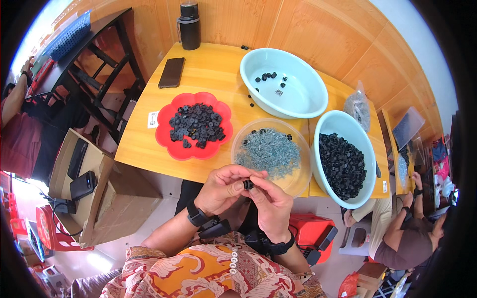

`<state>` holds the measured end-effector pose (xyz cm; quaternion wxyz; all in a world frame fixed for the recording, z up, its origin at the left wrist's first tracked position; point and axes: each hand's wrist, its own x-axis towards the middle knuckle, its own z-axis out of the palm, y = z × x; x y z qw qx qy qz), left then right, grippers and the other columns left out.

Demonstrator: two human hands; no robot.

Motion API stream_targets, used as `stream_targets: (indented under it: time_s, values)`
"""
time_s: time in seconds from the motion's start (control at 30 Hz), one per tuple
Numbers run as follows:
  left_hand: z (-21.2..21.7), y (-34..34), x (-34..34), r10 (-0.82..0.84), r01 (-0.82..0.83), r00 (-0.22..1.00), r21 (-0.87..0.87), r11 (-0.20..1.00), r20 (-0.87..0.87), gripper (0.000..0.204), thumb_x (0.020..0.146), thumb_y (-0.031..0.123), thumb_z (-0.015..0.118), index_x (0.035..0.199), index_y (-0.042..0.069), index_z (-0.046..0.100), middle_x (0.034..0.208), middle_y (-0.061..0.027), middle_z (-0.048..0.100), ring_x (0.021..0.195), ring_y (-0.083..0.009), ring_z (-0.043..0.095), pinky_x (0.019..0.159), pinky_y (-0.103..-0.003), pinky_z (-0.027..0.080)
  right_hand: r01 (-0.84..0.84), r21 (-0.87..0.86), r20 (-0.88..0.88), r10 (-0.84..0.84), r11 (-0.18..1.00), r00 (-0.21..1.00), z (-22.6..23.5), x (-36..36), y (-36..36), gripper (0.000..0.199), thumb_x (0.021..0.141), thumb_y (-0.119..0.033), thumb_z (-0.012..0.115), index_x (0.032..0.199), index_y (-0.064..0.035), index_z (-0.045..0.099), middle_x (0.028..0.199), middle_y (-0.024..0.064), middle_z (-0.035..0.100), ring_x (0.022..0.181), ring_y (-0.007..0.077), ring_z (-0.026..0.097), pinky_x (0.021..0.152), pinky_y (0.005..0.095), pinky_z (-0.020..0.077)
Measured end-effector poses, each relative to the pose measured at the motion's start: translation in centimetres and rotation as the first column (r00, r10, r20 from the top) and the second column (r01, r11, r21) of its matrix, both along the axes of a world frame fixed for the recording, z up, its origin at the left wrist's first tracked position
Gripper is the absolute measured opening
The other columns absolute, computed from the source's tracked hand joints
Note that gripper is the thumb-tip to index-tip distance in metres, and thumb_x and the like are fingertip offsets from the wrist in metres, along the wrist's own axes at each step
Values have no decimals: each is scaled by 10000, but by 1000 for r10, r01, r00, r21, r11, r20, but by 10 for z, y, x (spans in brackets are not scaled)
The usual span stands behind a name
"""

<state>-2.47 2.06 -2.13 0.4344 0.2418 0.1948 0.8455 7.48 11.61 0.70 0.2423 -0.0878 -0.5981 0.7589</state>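
Both my hands meet in front of the table's near edge, fingertips pinched around one small black plastic part (248, 185). My left hand (221, 188) grips it from the left side, and my right hand (271, 202) from the right. The fingers cover much of the part. Just beyond them sits a clear round tub (306, 171) with a heap of thin silvery screws or pins (271, 151) and a few black parts on top. A red flower-shaped dish (164, 141) to the left holds flat black discs (198, 124).
A light blue basin (369, 164) full of small black parts stands at right. Another blue basin (310, 79) behind holds a few. A phone (172, 73), a dark flask (189, 30) and a plastic bag (358, 107) are on the table (144, 144). Other people sit at both sides.
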Motion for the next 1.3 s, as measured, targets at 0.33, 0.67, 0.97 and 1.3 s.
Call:
stream_targets:
  time_s: [0.33, 0.67, 0.97, 1.3]
  values:
    - [5, -4, 2, 83, -84, 993, -1, 996, -83, 217, 848, 87, 540, 1055, 22, 554, 1131, -169, 538, 1146, -320, 454, 904, -394, 438, -45, -100, 3, 46, 994, 999, 7, 0, -1, 218, 857, 12, 507, 1067, 41, 556, 1041, 126, 574, 879, 172, 596, 779, 273, 504]
    - [6, -7, 6, 151, -154, 986, -40, 987, -72, 177, 815, 88, 596, 971, 41, 527, 1114, -183, 543, 1127, -309, 474, 780, -309, 491, -75, -62, -21, 74, 995, 997, 8, -3, -3, 237, 814, 79, 528, 1049, 56, 549, 985, 116, 585, 854, 154, 592, 757, 266, 504]
    - [25, -32, -23, 486, -517, 854, -205, 831, -185, 193, 834, 41, 538, 1020, -10, 529, 986, -151, 608, 873, -219, 602, 755, -315, 479, 6, -191, 18, -3, 982, 1000, 56, -73, 74, 311, 836, -58, 559, 1092, 97, 473, 935, 150, 596, 810, 186, 605, 753, 282, 507]
    - [28, -64, -70, 337, -946, 304, -239, 221, -891, 66, 736, 3, 597, 795, -19, 615, 750, -92, 609, 707, -186, 572, 656, -272, 448, 150, 177, 266, -194, 973, 944, 59, 5, 81, 208, 856, -64, 525, 1018, 57, 570, 964, 113, 610, 886, 171, 589, 703, 267, 477]
